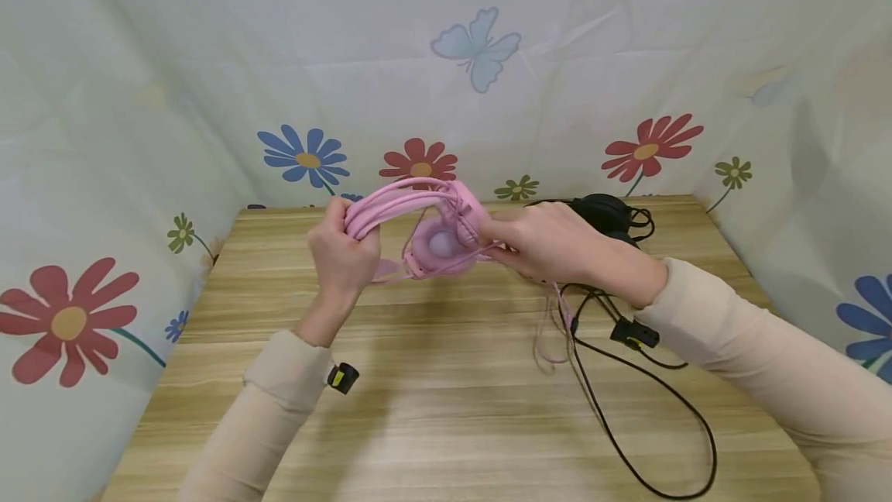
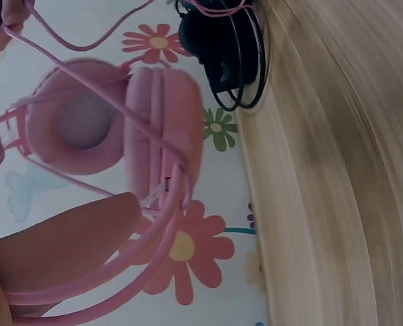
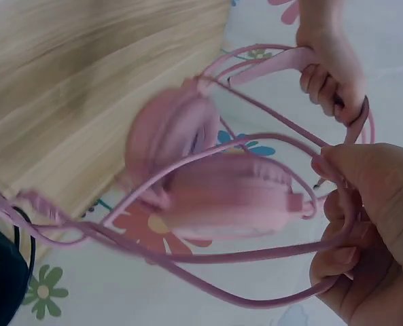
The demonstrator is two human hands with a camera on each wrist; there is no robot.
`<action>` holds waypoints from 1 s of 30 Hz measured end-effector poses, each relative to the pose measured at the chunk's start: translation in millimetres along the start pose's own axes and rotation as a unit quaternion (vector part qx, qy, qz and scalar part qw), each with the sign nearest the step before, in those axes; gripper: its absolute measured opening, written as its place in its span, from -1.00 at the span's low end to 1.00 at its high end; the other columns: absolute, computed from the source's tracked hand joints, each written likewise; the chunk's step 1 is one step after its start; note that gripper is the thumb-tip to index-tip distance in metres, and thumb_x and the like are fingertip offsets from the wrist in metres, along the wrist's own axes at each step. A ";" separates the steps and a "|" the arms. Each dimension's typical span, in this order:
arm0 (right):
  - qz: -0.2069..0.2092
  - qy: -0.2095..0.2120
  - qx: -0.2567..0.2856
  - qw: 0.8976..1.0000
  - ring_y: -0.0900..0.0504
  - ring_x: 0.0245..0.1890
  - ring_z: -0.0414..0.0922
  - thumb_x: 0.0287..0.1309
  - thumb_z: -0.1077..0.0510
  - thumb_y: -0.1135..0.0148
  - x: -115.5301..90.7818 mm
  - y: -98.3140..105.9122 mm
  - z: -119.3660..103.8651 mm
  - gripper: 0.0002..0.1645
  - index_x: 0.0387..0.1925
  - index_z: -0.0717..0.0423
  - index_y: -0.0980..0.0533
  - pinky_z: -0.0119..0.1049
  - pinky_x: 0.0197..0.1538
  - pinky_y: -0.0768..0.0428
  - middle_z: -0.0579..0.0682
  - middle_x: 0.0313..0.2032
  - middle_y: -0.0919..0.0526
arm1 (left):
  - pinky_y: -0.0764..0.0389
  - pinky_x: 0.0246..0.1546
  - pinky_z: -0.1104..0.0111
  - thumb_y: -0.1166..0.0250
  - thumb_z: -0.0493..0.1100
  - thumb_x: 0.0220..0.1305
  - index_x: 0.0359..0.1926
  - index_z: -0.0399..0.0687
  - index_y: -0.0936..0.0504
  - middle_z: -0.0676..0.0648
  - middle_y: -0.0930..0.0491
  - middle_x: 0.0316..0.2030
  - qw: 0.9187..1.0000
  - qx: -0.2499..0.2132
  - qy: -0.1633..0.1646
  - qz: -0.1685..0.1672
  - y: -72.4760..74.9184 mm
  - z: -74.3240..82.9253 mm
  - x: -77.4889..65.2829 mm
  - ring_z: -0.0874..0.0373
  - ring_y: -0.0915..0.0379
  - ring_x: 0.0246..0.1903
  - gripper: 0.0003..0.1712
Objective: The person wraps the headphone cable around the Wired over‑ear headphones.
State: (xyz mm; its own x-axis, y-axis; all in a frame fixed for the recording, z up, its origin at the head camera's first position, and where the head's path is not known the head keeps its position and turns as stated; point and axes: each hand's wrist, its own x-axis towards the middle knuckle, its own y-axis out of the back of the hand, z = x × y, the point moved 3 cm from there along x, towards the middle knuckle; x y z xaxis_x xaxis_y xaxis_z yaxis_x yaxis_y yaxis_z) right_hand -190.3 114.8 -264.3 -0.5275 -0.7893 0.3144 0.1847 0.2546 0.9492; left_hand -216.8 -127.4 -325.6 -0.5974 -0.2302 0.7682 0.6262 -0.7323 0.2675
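A pair of pink headphones [image 1: 471,208] is held up above the wooden table. My left hand [image 1: 343,249] grips its headband, fingers curled round the band. Both ear cups [image 2: 82,115] hang at the far end of the band, facing each other at an angle. My right hand [image 1: 557,242] pinches loops of the pink cable [image 3: 249,257] between thumb and fingers, beside the cups. In the right wrist view, strands of that cable cross in front of the cups, which look blurred. Part of the cable trails down to the table.
Black headphones [image 1: 602,214] lie at the table's back right, partly behind my right hand. Their black cable [image 1: 697,417] makes a wide loop on the wooden table [image 1: 446,424]. A flower-printed cloth [image 1: 557,99] hangs round the back and sides.
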 end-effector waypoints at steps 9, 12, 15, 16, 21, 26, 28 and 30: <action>-0.033 0.022 -0.079 0.996 -0.23 -0.72 -0.22 0.11 0.13 -0.22 3.1 0.6 4.2 -0.89 -0.45 -0.01 -0.44 -0.40 -0.73 -0.10 -0.16 -0.58 -0.45 | -0.12 -0.78 0.41 -0.13 -0.27 -0.12 -0.52 -0.19 -0.43 -0.01 -0.29 -0.81 0.984 0.018 -0.092 -0.152 -0.2 15.3 1.8 0.20 -0.12 -0.80 -0.93; -0.025 0.036 -0.101 0.994 -0.19 -0.73 -0.23 0.09 0.14 -0.24 3.1 2.0 8.8 -0.82 -0.50 0.01 -0.40 -0.40 -0.71 -0.05 -0.14 -0.64 -0.40 | -0.10 -0.78 0.42 -0.10 -0.25 -0.14 -0.52 -0.16 -0.43 0.03 -0.27 -0.81 0.974 0.014 -0.111 -0.197 0.3 16.4 2.2 0.22 -0.09 -0.79 -0.93; -0.023 0.045 -0.117 0.992 -0.14 -0.73 -0.24 0.07 0.17 -0.24 1.9 4.0 15.7 -0.78 -0.53 0.02 -0.34 -0.40 -0.70 0.00 -0.15 -0.66 -0.36 | -0.08 -0.78 0.44 -0.07 -0.29 -0.18 -0.53 -0.13 -0.41 0.07 -0.22 -0.81 0.965 0.002 -0.126 -0.232 1.8 14.1 2.8 0.25 -0.07 -0.78 -0.93; -0.024 0.051 -0.121 0.991 -0.13 -0.73 -0.24 0.07 0.17 -0.24 1.3 4.3 18.1 -0.77 -0.53 0.02 -0.33 -0.41 -0.69 0.01 -0.15 -0.67 -0.35 | -0.08 -0.78 0.44 -0.07 -0.31 -0.20 -0.53 -0.12 -0.40 0.08 -0.21 -0.81 0.962 -0.007 -0.128 -0.241 2.9 13.0 3.3 0.26 -0.06 -0.78 -0.92; -0.008 0.093 -0.141 0.986 -0.14 -0.75 -0.25 0.06 0.17 -0.27 0.5 4.4 28.0 -0.77 -0.50 0.05 -0.35 -0.41 -0.71 0.00 -0.14 -0.66 -0.42 | -0.11 -0.77 0.46 -0.08 -0.36 -0.19 -0.52 -0.12 -0.41 0.09 -0.22 -0.78 0.953 -0.051 -0.131 -0.268 8.7 9.7 6.2 0.29 -0.08 -0.77 -0.89; 0.044 0.136 -0.153 0.978 -0.18 -0.80 -0.24 0.34 -0.05 0.11 3.2 4.5 37.2 -0.63 -0.51 0.07 -0.35 -0.40 -0.75 -0.01 -0.14 -0.70 -0.43 | -0.15 -0.75 0.47 -0.10 -0.37 -0.15 -0.51 -0.09 -0.45 0.10 -0.28 -0.76 0.944 -0.082 -0.114 -0.298 11.4 10.9 9.3 0.28 -0.13 -0.75 -0.88; 0.060 0.143 -0.150 0.976 -0.17 -0.81 -0.23 0.36 -0.06 0.17 4.5 5.0 41.3 -0.59 -0.53 0.07 -0.33 -0.40 -0.74 0.01 -0.14 -0.74 -0.38 | -0.17 -0.73 0.46 -0.11 -0.38 -0.13 -0.50 -0.08 -0.46 0.10 -0.29 -0.75 0.940 -0.093 -0.098 -0.314 12.5 11.1 10.2 0.28 -0.15 -0.74 -0.87; 0.075 0.141 -0.141 0.977 -0.15 -0.82 -0.23 0.35 -0.05 0.12 6.3 6.7 45.0 -0.61 -0.54 0.07 -0.32 -0.39 -0.73 0.01 -0.14 -0.77 -0.34 | -0.18 -0.71 0.46 -0.11 -0.38 -0.10 -0.48 -0.07 -0.47 0.09 -0.31 -0.73 0.933 -0.105 -0.078 -0.334 13.6 11.4 10.3 0.26 -0.16 -0.72 -0.86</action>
State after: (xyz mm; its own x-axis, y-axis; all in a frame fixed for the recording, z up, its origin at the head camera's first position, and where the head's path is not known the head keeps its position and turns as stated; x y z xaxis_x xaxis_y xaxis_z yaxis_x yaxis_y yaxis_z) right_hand -229.7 136.7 -255.5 -0.2351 -0.8874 0.3966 0.4851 0.2464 0.8390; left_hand -208.7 -132.4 -307.3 -0.7285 0.4076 0.5507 0.0183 -0.7919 0.6104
